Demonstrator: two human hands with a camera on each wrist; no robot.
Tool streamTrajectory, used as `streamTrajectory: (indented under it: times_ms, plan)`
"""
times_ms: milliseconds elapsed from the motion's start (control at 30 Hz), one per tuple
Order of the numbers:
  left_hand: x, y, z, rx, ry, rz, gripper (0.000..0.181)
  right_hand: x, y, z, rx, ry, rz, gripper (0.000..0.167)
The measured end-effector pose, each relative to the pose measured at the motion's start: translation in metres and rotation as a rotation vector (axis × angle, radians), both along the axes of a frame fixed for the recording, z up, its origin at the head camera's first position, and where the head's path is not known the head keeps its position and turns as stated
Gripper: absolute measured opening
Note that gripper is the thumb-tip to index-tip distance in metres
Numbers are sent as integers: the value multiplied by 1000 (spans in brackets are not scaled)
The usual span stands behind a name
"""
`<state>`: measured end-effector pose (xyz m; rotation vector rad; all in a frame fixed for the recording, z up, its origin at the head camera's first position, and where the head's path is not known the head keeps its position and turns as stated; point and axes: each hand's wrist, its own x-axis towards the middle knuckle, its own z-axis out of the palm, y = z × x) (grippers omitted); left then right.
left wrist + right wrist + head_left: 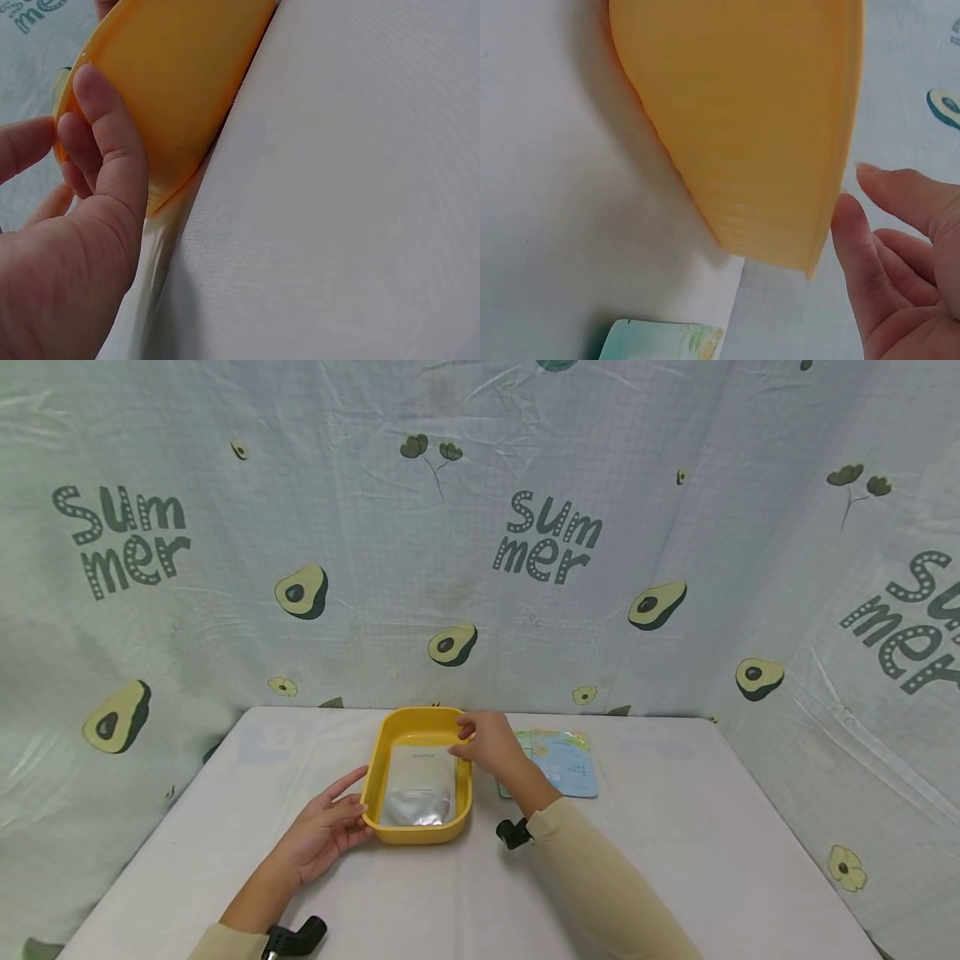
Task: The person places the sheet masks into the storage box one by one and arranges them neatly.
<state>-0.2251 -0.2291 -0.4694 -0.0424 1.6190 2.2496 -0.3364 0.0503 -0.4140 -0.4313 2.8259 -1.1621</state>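
A yellow tray [416, 837] rests on the table, with a white and silver pouch [420, 781] lying flat inside it. At the tray's lower left corner, my left hand [322, 835] holds the rim between thumb and fingers; the left wrist view shows this hand [90, 202] against the yellow wall [180, 82]. My right hand [491, 745] is at the tray's upper right side. In the right wrist view one finger of that hand [900, 255] touches the tray's edge [780, 150], while another fingertip stands slightly off it.
Right of the tray lies a light blue and green packet [566, 764], partly behind my right hand and wrist; its corner [660, 341] shows in the right wrist view. A patterned cloth [525, 643] hangs behind and beside the white table [660, 860].
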Motion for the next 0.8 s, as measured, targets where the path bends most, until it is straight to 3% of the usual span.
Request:
streamTrajectory:
  times_ms: [367, 800]
  plan:
    - [-1, 1, -2, -10, 7, 6, 75, 5, 39, -8, -241, -123, -80, 39]
    - [-1, -1, -1, -1, 1, -1, 75, 15, 78, -15, -310, -40, -117, 41]
